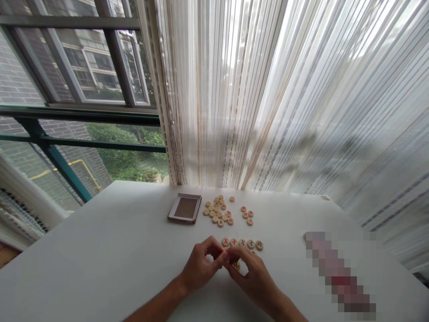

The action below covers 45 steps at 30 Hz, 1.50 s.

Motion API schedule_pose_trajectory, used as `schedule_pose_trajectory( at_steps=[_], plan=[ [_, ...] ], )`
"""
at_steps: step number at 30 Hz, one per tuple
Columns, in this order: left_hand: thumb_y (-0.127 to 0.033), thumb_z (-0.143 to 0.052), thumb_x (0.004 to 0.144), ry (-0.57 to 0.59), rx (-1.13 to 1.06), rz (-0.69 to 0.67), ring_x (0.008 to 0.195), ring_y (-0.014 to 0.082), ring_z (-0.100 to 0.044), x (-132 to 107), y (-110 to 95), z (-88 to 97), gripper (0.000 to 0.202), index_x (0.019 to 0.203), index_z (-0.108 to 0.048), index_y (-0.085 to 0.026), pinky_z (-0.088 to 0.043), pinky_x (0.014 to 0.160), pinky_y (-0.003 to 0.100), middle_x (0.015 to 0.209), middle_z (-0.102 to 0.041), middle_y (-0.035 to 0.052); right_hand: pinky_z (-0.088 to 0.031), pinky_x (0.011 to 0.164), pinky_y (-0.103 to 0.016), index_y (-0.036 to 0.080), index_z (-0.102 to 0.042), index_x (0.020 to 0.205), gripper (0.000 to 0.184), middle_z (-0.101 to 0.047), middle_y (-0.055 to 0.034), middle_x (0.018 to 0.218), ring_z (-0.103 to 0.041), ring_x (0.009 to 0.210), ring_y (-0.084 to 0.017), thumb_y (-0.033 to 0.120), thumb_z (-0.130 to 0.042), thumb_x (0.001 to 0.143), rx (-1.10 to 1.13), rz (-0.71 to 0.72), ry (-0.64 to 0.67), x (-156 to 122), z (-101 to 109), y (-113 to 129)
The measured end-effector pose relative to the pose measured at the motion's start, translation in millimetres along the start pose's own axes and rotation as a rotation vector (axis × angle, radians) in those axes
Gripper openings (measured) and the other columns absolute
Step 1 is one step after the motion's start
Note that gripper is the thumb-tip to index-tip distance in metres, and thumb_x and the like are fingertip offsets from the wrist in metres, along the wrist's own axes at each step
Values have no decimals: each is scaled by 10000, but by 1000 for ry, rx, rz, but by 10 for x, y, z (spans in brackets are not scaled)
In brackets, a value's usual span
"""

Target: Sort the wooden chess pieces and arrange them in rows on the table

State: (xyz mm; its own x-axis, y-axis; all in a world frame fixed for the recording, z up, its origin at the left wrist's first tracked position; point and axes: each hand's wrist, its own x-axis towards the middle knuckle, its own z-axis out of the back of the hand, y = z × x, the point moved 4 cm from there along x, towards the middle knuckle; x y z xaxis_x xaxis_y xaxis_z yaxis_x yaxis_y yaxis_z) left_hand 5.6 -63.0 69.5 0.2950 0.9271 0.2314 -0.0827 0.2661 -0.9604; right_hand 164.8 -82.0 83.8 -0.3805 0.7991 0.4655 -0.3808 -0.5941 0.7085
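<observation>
Both my hands meet low on a white table [117, 250]. My left hand [201, 266] has its fingers curled and pinched toward my right hand [250, 273], whose fingers are also pinched. A small round wooden game piece seems held where the fingertips meet; another piece [237, 265] peeks out under my right fingers. Just beyond them lies a row of round pieces [242, 243] with red and dark marks. Farther back sits a loose pile of the same pieces [218, 211], and a small cluster [247, 214] to its right.
An open shallow box [185, 208] with a dark inside lies left of the pile. A blurred-out patch [338, 275] covers the table's right side. Striped sheer curtains [268, 89] hang behind the table; a window [73, 89] is at the left.
</observation>
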Motion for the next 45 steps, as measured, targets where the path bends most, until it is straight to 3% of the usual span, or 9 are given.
schedule_pose_trajectory(
  at_steps=[11, 15, 24, 29, 35, 40, 45],
  plan=[
    [-343, -573, 931, 11, 82, -5, 630, 148, -651, 8, -15, 12, 227, 852, -630, -139, -515, 654, 249, 711, -692, 40, -512, 717, -263, 224, -618, 1011, 160, -662, -16, 858, -628, 759, -155, 155, -620, 868, 61, -64, 9, -1, 25, -51],
    [-312, -524, 955, 35, 75, -37, 658, 144, -651, -3, -59, 10, 198, 956, -627, -143, -525, 673, 255, 779, -690, 42, -515, 726, -267, 225, -619, 1034, 143, -673, -22, 875, -637, 762, -155, 194, -609, 895, 53, -60, -13, 21, 61, -54],
    [-264, -614, 898, 77, 68, -93, 774, 163, -666, -9, -91, -28, 254, 1134, -581, -176, -550, 750, 270, 913, -714, 59, -523, 742, -262, 228, -620, 1045, 167, -683, -23, 902, -645, 790, -156, 189, -614, 882, 47, -65, -41, 51, 128, -19],
    [-264, -623, 890, 51, 102, -112, 746, 150, -658, -4, -86, -28, 253, 1127, -589, -181, -548, 734, 254, 874, -705, 45, -537, 762, -258, 218, -619, 1063, 162, -705, -36, 920, -675, 827, -164, 203, -578, 907, 108, -106, -41, 69, 160, 35],
    [-215, -652, 839, 63, 216, -200, 698, 133, -637, -35, -83, -41, 240, 1076, -633, -186, -539, 697, 225, 814, -695, 25, -532, 653, -230, 200, -639, 908, 76, -702, -16, 784, -667, 691, -148, 264, -650, 869, 159, -187, -15, 73, 134, -9],
    [-148, -648, 792, 94, 231, -264, 701, 133, -652, -66, -93, -83, 280, 1069, -645, -189, -545, 720, 221, 822, -709, 23, -505, 568, -214, 186, -627, 789, 167, -689, -5, 667, -643, 598, -139, 330, -695, 838, 166, -270, -27, 38, 88, -96],
    [-145, -646, 777, 108, 248, -225, 695, 147, -652, -64, -105, -78, 256, 1029, -656, -188, -546, 718, 236, 800, -702, 27, -509, 560, -215, 186, -638, 794, 199, -723, -20, 691, -678, 618, -151, 368, -667, 869, 190, -269, -32, 20, 70, -114]
  ],
)
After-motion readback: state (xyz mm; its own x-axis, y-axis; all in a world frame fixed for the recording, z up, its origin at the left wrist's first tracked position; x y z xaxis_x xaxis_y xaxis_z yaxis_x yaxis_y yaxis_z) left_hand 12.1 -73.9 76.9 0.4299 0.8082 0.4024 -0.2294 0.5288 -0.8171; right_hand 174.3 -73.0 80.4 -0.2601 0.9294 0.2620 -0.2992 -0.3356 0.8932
